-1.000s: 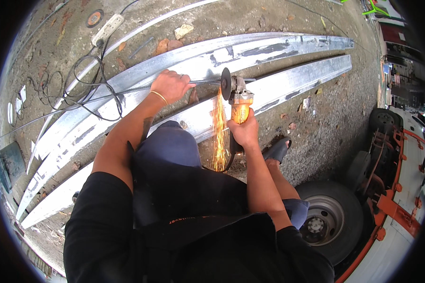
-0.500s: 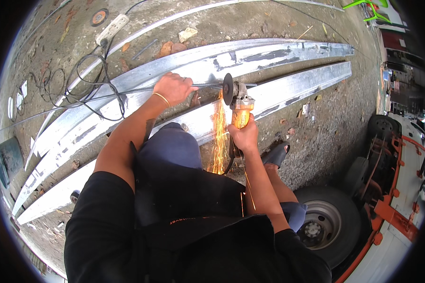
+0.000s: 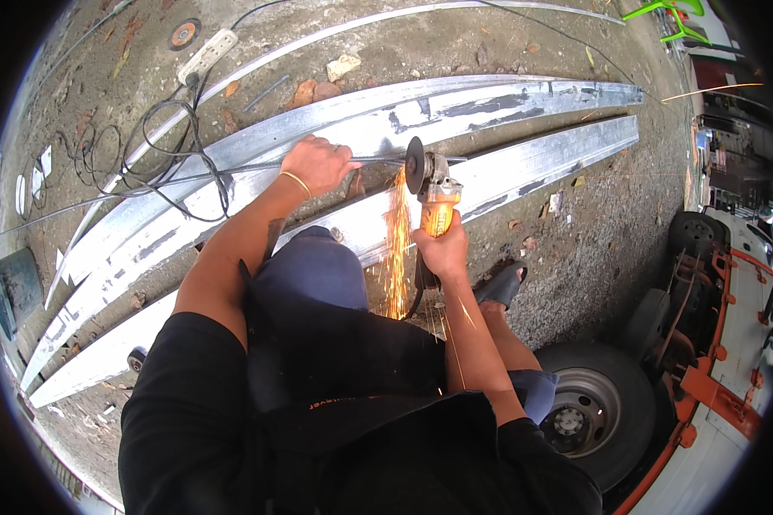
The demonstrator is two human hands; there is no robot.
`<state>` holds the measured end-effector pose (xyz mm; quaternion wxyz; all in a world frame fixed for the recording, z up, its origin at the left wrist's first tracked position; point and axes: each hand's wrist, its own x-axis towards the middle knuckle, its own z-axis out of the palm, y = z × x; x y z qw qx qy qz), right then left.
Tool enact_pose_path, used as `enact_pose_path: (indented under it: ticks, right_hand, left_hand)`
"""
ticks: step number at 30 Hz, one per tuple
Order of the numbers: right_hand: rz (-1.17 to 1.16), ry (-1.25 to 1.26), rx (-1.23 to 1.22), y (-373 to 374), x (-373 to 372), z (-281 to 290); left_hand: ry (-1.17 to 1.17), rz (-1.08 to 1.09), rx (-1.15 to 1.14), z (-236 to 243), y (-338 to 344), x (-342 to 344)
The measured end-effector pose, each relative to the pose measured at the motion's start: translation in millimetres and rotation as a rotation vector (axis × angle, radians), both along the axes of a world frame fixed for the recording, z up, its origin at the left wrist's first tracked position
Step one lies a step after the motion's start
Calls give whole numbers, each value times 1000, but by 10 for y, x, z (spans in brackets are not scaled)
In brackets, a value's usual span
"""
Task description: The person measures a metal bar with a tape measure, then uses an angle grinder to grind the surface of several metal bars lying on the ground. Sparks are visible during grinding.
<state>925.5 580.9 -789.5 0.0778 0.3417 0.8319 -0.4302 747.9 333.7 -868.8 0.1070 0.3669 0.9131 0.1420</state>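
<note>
From my remote seat, near → far. Lower ctr: bent knee point(image 3: 312, 266) in blue cloth, between the two arms. R forearm point(image 3: 478, 348) comes up from lower ctr-right, near vert., slight lean to L; right hand point(image 3: 443, 251) at frame ctr, fingers wrapped round the yellow body of an angle grinder point(image 3: 439, 210), head pointing up-frame. L forearm point(image 3: 242, 230) slants up & right from lower L; left hand point(image 3: 316, 165), just above & L of ctr, knuckles up, closed in a fist on a thin dark rod point(image 3: 380, 159). Rod runs approx. horiz. across mid-frame; can't tell if single or doubled.

Step, as I read it: cutting the rod. Disc point(image 3: 415, 165) is at the rod, a bit R of the fist; sparks point(image 3: 397, 245) stream down-frame beside the knee. Depth of cut n/v, hidden by disc. Next move, I'd judge, calls for light even feed, disc square to rod, L fist firm & clear of the edge. Risk: disc binding if rod sags or twists.

Beyond: silvery beam point(image 3: 532, 165) behind the grinder, longer curved one point(image 3: 318, 120) above it. Upper L: looped cable point(image 3: 199, 153), white power strip point(image 3: 208, 57). Far upper R: green chair point(image 3: 680, 24).
</note>
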Motion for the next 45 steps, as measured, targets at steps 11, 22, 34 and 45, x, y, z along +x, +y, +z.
enact_pose_path:
  ticks: [11,22,34,45]
  right_hand:
    - [6,58,-34,81,115,-218]
    - [-3,69,-13,20,95,-130]
    - [21,-12,-92,36,35,-47]
    - [-5,-82,-71,-44,101,18]
  left_hand:
    - [22,0,25,-4,6,4]
    - [5,0,9,20,2,-1]
    - [-37,-5,-51,64,13,-12]
    - [-6,1,-8,24,-13,-17]
